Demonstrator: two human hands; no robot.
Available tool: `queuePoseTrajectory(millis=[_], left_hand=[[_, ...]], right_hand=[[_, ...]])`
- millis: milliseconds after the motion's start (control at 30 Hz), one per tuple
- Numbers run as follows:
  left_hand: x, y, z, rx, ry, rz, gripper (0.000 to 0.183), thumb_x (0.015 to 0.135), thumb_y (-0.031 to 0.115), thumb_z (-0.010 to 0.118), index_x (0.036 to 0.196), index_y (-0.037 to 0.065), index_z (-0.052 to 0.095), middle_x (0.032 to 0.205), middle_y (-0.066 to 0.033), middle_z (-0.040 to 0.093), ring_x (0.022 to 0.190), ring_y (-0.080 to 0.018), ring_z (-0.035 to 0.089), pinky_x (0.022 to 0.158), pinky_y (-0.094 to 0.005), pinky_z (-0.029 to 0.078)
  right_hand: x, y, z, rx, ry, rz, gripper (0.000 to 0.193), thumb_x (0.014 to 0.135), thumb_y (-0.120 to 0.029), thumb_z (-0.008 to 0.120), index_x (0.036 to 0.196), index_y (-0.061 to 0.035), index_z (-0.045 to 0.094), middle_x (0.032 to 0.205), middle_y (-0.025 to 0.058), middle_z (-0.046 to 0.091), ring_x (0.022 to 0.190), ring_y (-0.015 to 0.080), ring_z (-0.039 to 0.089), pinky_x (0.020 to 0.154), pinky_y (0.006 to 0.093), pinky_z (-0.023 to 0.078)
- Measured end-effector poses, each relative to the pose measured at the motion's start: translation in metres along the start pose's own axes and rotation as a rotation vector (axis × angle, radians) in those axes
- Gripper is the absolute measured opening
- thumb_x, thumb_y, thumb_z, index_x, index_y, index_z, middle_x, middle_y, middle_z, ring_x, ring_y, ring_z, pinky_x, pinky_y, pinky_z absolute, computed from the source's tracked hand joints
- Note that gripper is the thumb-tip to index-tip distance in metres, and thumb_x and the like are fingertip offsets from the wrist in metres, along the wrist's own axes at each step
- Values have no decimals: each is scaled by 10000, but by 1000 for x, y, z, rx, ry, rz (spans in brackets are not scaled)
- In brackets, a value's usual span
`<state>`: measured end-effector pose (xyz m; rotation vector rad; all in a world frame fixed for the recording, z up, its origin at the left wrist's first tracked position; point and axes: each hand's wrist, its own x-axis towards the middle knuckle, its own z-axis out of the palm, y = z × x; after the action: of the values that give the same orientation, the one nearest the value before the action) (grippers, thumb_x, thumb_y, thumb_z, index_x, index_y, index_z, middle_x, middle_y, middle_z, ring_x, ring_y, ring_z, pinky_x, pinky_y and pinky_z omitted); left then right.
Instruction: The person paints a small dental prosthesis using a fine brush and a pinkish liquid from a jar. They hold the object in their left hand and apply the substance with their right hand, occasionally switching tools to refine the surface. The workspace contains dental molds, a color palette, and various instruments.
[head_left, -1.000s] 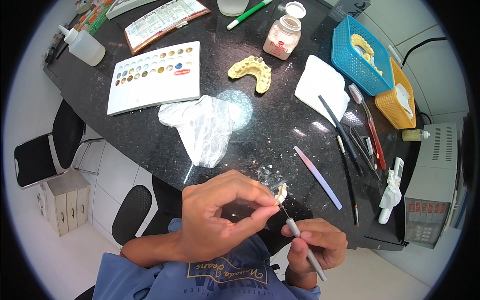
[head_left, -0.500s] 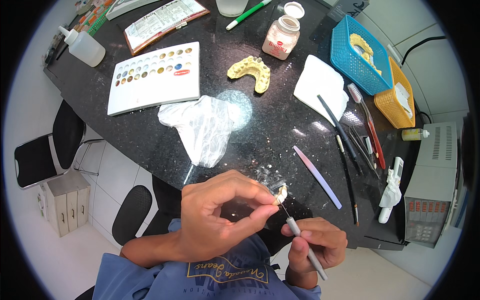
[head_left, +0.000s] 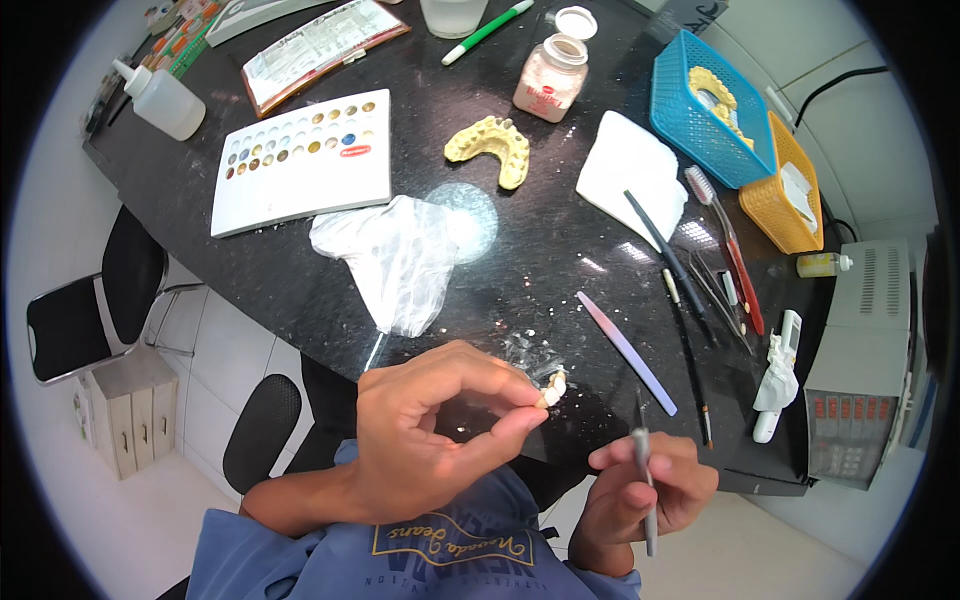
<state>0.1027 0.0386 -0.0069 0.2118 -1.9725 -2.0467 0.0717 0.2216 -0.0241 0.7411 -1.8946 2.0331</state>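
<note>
Between the thumb and fingertips of my left hand is a small dental bridge, a short joined row of whitish teeth held above the dark worktop. My right hand grips a slim grey-handled tool with a thin pointed tip, too blurred to tell whether it is a blade. The tool stands nearly upright, a little right of the bridge and apart from it. White crumbs and dust lie just beyond my left fingertips. A yellow plaster dental model rests farther back.
A nail file, brushes, tweezers and a red toothbrush lie to the right, near a folded white tissue. Blue and yellow baskets stand behind. A powder jar, white palette and plastic wrap occupy the back and left.
My right hand has drawn the tool away from the dental bridge to the right and turned it more upright. My left hand keeps its pinch. The whole view has shifted slightly.
</note>
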Motion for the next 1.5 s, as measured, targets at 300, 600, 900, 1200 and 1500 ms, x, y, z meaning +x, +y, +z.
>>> queuePoseTrajectory(millis=[300,600,900,1200,1500], left_hand=[[7,22,-2,-111,-293,102,143,725,-58,740,849,-7,689,825,-116,692,722,-181,664,625,-268,524],[48,51,6,-35,-706,235,98,744,-23,753,810,-31,681,859,-160,685,759,-213,670,637,-271,536],[117,25,16,65,-714,-232,89,848,32,674,890,-32,630,890,-75,650,821,-98,624,731,-236,511],[127,1,16,-55,-705,-299,92,868,31,659,921,-33,620,893,-74,641,784,-76,615,681,-202,508],[133,0,11,-130,-794,-390,103,896,52,630,959,-28,612,927,-69,636,838,-89,617,692,-220,534]], right_hand=[[57,-14,-60,-461,200,-94,154,946,-157,545,965,-5,525,923,108,442,815,203,568,612,283,537],[83,-32,-101,-1126,-486,213,278,767,16,677,1041,-21,646,830,98,598,690,207,612,602,307,476],[87,-27,-114,-1166,-479,86,253,774,-19,685,1025,-36,654,842,91,606,706,257,609,632,344,493],[90,-36,-78,-1089,-561,223,335,724,-12,724,1043,-17,622,820,87,601,734,204,611,657,315,507],[119,-28,-57,-311,-16,-4,199,841,-80,674,930,21,527,803,132,577,658,142,574,611,234,502]])
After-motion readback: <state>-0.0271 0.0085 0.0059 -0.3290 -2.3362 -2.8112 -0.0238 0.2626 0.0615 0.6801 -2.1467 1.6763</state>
